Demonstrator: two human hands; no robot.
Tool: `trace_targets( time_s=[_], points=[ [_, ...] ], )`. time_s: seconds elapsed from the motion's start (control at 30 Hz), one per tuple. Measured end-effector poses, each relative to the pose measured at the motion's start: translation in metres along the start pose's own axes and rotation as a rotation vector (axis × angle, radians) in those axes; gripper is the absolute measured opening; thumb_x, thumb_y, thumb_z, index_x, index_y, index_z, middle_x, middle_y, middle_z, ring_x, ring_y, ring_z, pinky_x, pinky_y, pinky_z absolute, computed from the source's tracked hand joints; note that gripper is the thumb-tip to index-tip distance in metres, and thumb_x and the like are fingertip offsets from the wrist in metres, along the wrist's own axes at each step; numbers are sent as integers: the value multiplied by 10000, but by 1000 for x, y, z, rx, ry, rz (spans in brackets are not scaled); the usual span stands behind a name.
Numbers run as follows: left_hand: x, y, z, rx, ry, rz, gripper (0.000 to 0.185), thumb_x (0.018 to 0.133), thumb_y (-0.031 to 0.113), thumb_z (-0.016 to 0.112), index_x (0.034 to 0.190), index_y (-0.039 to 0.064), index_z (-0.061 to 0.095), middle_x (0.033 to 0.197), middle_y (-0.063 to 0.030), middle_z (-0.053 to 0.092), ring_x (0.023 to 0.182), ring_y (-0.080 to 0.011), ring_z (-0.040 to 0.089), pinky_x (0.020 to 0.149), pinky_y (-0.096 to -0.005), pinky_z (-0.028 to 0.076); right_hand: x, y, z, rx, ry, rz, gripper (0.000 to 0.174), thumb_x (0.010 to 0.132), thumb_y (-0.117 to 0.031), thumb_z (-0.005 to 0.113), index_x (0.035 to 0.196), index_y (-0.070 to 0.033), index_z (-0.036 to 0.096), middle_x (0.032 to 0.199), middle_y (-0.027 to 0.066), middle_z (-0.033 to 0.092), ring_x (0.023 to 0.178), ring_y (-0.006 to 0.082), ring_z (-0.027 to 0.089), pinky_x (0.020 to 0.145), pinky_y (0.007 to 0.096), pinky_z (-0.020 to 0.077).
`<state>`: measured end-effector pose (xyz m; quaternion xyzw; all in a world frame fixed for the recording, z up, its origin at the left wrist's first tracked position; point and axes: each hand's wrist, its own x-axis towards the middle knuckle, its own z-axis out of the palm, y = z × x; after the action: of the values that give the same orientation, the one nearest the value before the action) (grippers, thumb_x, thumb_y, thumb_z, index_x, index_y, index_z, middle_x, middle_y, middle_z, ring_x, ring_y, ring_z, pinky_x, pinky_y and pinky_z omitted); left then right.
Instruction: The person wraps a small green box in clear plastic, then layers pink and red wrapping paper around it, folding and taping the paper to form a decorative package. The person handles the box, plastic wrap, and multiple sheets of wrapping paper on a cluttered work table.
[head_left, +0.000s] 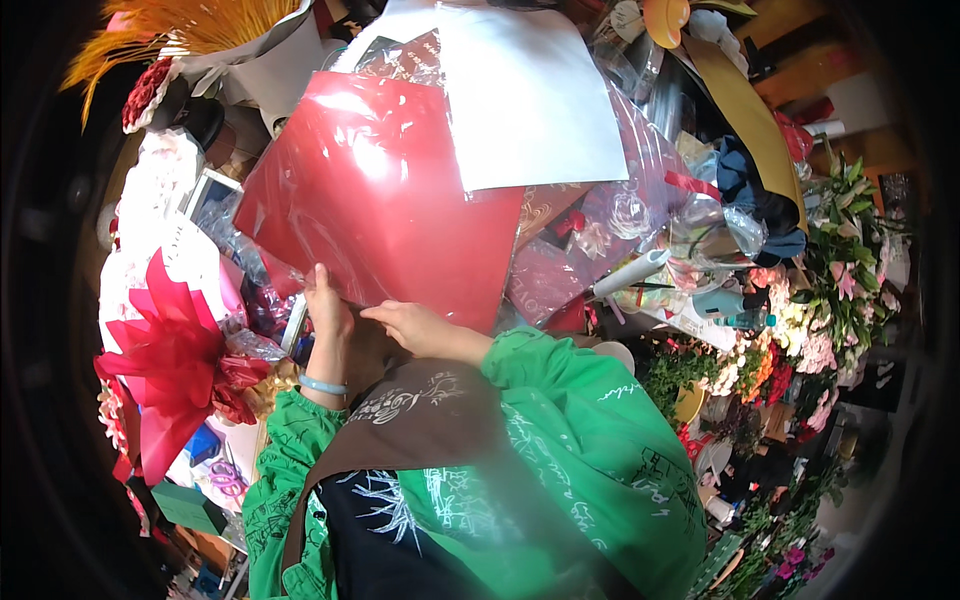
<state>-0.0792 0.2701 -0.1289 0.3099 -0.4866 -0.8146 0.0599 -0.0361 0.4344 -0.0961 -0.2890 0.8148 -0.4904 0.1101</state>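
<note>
A glossy red sheet of wrapping paper (390, 202), covered by clear plastic film, lies across the table in front of me. My left hand (328, 307) grips the film's near-left edge, thumb on top and the other fingers hidden. Close beside it, my right hand (420, 327) has its fingertips at the same near edge; whether they pinch the film is not clear. A white sheet (532, 97) overlaps the red one at the far side. Below both hands is my brown apron (420, 420).
On the left are a red paper-wrapped bundle (169, 360), purple-handled scissors (225, 478) and a green box (187, 506). Transparent printed film (555, 277) and a white roll (631, 273) lie to the right. Fresh flowers (817, 345) stand beyond, and dried orange stalks (180, 30) at far left.
</note>
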Motion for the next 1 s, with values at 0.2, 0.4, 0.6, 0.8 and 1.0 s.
trace_targets(
  time_s=[0.2, 0.4, 0.6, 0.8, 1.0],
  points=[
    [-14, 38, 16, 187, -108, -183, 358, 933, 352, 488, 977, 3, 550, 856, -58, 601, 723, -139, 563, 633, -280, 470, 0, 3, -7, -133, 187, 24, 257, 816, -73, 528, 1069, -77, 571, 869, 119, 606, 777, 312, 606, 644, 413, 491],
    [-31, 56, 9, 792, -509, -88, 431, 922, 368, 505, 727, 2, 624, 623, -5, 560, 563, -84, 480, 496, -263, 378, 8, -16, -4, -171, 72, 51, 150, 821, -128, 559, 960, -79, 586, 859, 90, 616, 753, 281, 610, 618, 383, 491],
    [-18, 64, 7, 896, -689, 256, 446, 961, 328, 445, 834, -63, 620, 694, -81, 632, 618, -115, 545, 586, -277, 447, 21, -41, -23, -256, 333, -51, 148, 797, -92, 597, 940, -78, 561, 833, 84, 577, 749, 281, 589, 618, 372, 474],
    [-38, 79, 10, 947, -589, 453, 355, 951, 286, 458, 925, -41, 595, 688, -198, 572, 606, -234, 538, 621, -320, 451, 29, -45, -40, -290, 452, 12, 269, 803, -39, 604, 1061, -28, 527, 808, 113, 522, 636, 250, 537, 557, 347, 435],
    [-42, 80, 13, 945, -537, 664, 280, 914, 224, 516, 825, -28, 603, 933, -257, 552, 817, -369, 529, 748, -385, 429, 43, -52, -67, -388, 490, 149, 336, 792, -78, 631, 1103, -56, 507, 784, 100, 515, 635, 274, 561, 560, 379, 456]
  ],
)
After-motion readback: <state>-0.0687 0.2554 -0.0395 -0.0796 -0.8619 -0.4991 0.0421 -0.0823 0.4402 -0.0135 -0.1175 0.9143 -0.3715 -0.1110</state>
